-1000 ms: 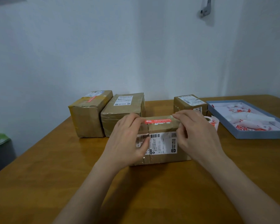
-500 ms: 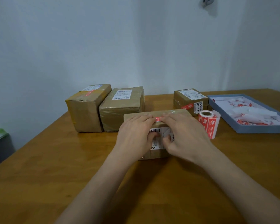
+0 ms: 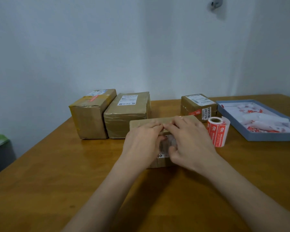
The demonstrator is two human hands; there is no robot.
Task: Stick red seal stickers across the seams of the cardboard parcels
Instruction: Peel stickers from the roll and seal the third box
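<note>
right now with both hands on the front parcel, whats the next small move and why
Probably slide the fingertips outward along the top front edge to press the sticker flat. The left hand and right hand meet fingertip to fingertip on the front parcel, covering the sticker, so whether its ends are stuck cannot be seen.

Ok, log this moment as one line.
step: press seal | left hand: on parcel | right hand: on parcel | roll: right, idle

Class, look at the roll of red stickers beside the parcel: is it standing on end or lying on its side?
Standing on end. The roll of red stickers shows its hollow core opening facing up, and its loose tail hangs down on the right side.
</note>
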